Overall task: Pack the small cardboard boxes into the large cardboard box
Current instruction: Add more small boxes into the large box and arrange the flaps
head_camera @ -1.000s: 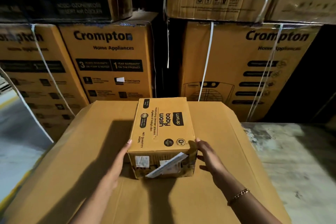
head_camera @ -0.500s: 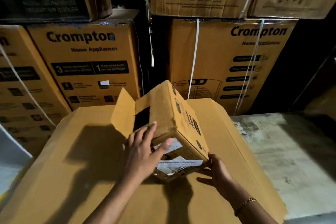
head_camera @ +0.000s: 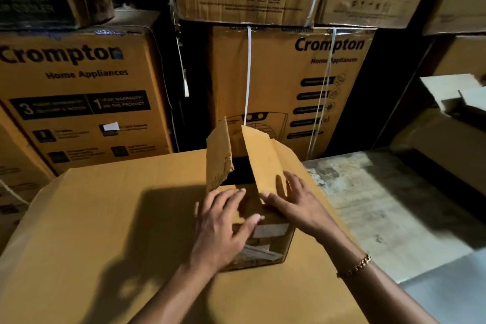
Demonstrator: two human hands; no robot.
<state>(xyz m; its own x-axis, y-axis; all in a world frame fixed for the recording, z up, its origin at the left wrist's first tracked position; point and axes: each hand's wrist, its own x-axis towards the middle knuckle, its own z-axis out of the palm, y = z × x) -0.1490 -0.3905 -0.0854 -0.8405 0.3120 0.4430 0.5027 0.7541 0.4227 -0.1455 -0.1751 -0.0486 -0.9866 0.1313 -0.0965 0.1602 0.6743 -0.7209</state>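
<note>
A small brown cardboard box [head_camera: 273, 243] stands on the flat top of a large cardboard box [head_camera: 118, 218]. Its top is open, and the inside is dark. The left flap [head_camera: 218, 155] stands upright with a torn edge. The right flap [head_camera: 260, 155] leans inward over the opening. My left hand [head_camera: 223, 221] lies spread over the box's near top edge, thumb on the labelled front face. My right hand [head_camera: 294, 202] presses flat against the right flap, fingers straight.
Tall strapped Crompton cartons [head_camera: 79, 92] [head_camera: 302, 87] are stacked right behind the large box, with more cartons on top. Stained concrete floor [head_camera: 381, 205] lies to the right. Further cardboard with pale flaps [head_camera: 452, 102] sits at the far right.
The small box lay closed on its side, was tipped up, and now stands with its opening upward. Both hands moved from its sides onto the top flaps.
</note>
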